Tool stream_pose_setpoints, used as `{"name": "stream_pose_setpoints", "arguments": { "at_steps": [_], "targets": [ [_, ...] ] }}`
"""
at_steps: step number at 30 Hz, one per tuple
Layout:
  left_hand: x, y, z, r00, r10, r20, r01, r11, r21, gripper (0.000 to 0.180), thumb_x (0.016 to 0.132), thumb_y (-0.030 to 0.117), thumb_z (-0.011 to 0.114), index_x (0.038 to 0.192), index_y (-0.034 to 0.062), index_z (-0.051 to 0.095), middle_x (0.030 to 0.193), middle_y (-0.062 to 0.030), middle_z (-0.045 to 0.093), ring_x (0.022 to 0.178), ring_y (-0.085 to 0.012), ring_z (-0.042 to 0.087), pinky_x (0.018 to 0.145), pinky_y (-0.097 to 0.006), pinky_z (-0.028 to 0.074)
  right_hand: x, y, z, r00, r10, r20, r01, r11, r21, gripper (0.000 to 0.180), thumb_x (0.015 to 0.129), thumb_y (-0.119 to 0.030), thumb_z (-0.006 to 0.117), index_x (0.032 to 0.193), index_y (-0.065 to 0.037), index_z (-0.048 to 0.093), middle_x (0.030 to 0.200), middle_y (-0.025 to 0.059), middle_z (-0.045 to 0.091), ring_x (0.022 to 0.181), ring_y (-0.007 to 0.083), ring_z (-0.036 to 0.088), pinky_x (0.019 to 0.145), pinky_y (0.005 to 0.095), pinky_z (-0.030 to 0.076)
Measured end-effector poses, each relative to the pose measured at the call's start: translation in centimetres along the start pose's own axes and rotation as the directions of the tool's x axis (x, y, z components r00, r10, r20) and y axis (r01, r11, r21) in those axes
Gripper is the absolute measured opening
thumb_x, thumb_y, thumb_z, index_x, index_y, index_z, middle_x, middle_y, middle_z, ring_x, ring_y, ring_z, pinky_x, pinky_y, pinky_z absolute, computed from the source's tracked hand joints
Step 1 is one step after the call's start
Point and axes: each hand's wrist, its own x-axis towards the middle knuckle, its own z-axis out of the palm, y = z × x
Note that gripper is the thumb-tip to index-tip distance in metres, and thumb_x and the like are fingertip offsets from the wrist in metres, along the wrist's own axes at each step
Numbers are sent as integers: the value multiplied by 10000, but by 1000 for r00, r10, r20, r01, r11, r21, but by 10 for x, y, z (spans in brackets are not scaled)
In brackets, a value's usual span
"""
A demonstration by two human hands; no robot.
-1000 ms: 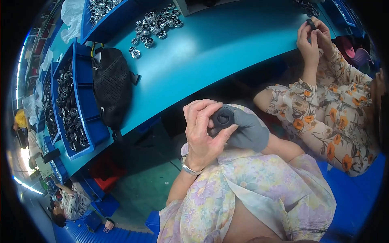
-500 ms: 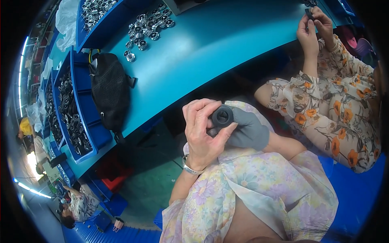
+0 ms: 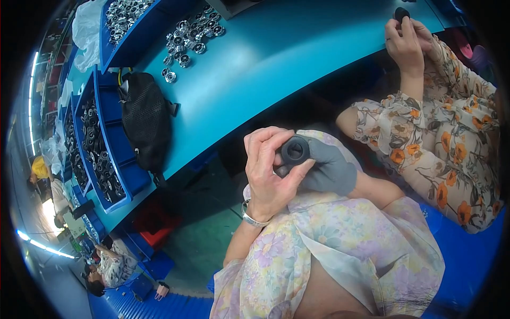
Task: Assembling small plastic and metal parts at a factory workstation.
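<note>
Black ring held away from the table, and a slip looks the chief danger!

Black ring (image 3: pixel 287 152) sits near, in front of the wearer, open end up, off the near edge of the turquoise table (image 3: pixel 239 80). Left hand (image 3: pixel 268 170): bare thumb and forefinger curled narrowly round its rim. Gloved right hand (image 3: pixel 332 167) backs it from the right, fingertips partly hidden; how tightly they grip, I cannot tell! Should that thumb lose the curved rim, I'd expect a drop to lap or floor, since no tabletop lies beneath. Uneven pressure between the hands might tilt it, too. And the glove could dull any feel for a twist!
</note>
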Motion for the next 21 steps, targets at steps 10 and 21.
{"name": "stream_pose_setpoints", "arguments": {
  "at_steps": [10, 21],
  "targets": [
    [2, 6, -1, 1000, -13, 4, 13, 1000, 12, 456, 653, 165, 816, 1049, 34, 630, 1023, -72, 489, 745, -121, 455, 586, -210, 393, 0, -3, 3, 999, -20, 37, 22, 998, -57, 332, 934, -240, 546, 1175, -13, 516, 1114, 90, 556, 1044, 185, 552, 936, 311, 462],
    [-7, -14, -11, 988, -134, 81, 156, 891, -426, 474, 681, -44, 739, 1126, 9, 584, 1099, -97, 500, 883, -136, 524, 768, -263, 472, 2, -12, 25, 928, -337, -157, 67, 568, -820, 284, 849, -59, 536, 1127, -5, 554, 993, 51, 592, 896, 104, 546, 793, 253, 459]
  ]
}}
